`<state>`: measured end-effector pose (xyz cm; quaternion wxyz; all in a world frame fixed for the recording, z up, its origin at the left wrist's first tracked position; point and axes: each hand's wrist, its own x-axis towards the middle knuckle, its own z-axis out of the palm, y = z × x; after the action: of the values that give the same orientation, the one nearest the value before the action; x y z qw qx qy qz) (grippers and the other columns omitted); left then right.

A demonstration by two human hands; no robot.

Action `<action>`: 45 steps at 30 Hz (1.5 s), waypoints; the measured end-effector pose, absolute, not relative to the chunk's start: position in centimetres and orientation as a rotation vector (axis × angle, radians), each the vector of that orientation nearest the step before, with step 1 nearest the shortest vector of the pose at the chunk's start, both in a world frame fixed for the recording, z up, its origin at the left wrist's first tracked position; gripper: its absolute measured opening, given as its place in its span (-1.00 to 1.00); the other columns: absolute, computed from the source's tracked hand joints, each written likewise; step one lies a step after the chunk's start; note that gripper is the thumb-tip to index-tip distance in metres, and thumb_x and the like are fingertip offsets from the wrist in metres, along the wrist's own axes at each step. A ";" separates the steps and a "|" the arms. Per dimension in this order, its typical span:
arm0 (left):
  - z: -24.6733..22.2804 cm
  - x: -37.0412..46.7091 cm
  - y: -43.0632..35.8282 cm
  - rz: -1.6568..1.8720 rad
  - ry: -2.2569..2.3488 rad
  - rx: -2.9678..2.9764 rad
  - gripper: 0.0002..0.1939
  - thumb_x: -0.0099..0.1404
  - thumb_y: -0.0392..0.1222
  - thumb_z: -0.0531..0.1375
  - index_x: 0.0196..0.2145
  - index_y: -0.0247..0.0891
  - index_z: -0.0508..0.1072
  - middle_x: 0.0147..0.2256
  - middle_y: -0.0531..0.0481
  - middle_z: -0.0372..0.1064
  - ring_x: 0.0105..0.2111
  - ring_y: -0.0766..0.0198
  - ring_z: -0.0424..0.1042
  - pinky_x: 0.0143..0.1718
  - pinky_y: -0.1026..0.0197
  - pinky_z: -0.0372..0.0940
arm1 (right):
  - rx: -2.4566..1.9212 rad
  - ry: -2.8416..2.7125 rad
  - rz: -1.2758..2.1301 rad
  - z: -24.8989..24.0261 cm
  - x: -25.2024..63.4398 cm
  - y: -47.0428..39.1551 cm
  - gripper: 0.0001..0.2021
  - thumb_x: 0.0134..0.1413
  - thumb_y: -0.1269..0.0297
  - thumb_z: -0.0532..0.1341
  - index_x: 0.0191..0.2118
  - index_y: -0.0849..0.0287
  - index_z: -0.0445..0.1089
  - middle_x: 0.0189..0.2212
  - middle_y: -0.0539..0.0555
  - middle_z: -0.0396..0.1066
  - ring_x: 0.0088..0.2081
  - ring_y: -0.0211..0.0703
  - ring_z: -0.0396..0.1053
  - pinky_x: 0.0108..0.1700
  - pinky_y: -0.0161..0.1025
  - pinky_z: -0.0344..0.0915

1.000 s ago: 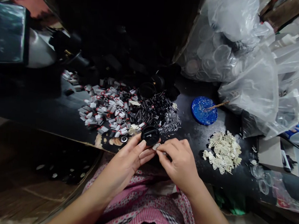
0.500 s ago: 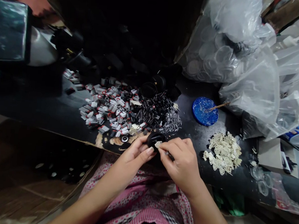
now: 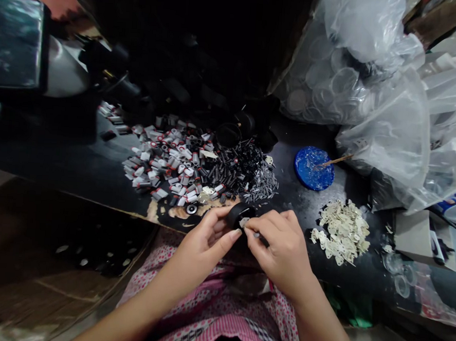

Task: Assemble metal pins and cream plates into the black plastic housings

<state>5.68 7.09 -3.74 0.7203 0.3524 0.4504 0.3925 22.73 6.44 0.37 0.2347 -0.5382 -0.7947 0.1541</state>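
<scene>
Black cup (image 3: 234, 215) occupies curled left hand (image 3: 207, 239); right hand (image 3: 280, 238) pinches plate (image 3: 243, 221).

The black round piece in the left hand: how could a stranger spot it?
Find the black table, then its near edge by the pink patterned cloth. There the left hand holds the black round piece. Unlike the loose parts heaped beyond, it is held, and a small pale plate pinched in the right hand overlaps it in view.
</scene>
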 end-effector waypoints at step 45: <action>-1.2 -7.2 23.9 1.374 1.801 1.651 -0.58 0.24 -0.08 0.30 0.05 -0.17 0.49 0.05 -0.22 0.45 0.18 -0.19 0.27 0.29 -0.21 -0.03 | -1.376 -1.725 0.861 -3.9 19.5 6.9 -0.84 0.27 0.28 0.18 -0.29 0.05 0.52 -0.38 0.01 0.55 -0.32 -0.11 0.54 -0.26 -0.26 0.43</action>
<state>-7.17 23.91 -1.20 0.1683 0.5806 0.6333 0.4833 19.53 6.89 -3.89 0.3769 -0.5381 -0.6746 0.3367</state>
